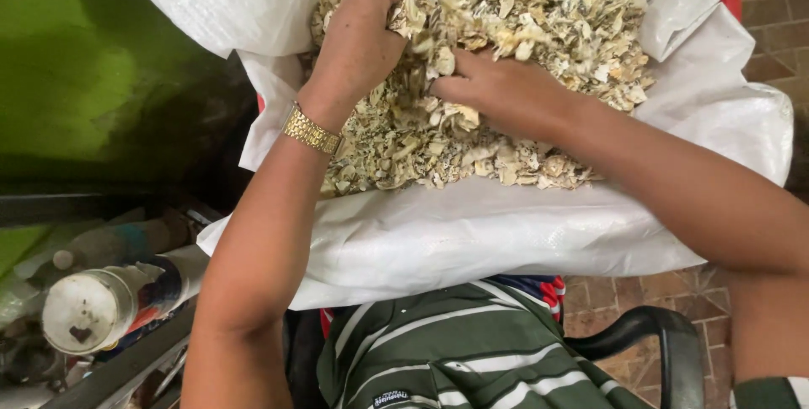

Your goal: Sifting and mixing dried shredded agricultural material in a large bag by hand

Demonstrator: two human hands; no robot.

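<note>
A heap of pale, dried, broken shell-like pieces [539,21] fills an open white woven sack [472,232] lying across my lap. My left hand [358,38], with a gold watch [310,131] on its wrist, is curled over the pile's left side, fingers closed on some pieces. My right hand [497,89] lies palm down in the middle of the heap, fingers pointing left and partly buried among the pieces. The two hands nearly touch. Some pieces look blurred between them.
A green wall [93,64] stands at the left. Below it lie a white cylindrical can [88,308] and cluttered tools. A black chair armrest [657,333] shows at the lower right over a brick floor [624,291]. I wear a striped green shirt [455,358].
</note>
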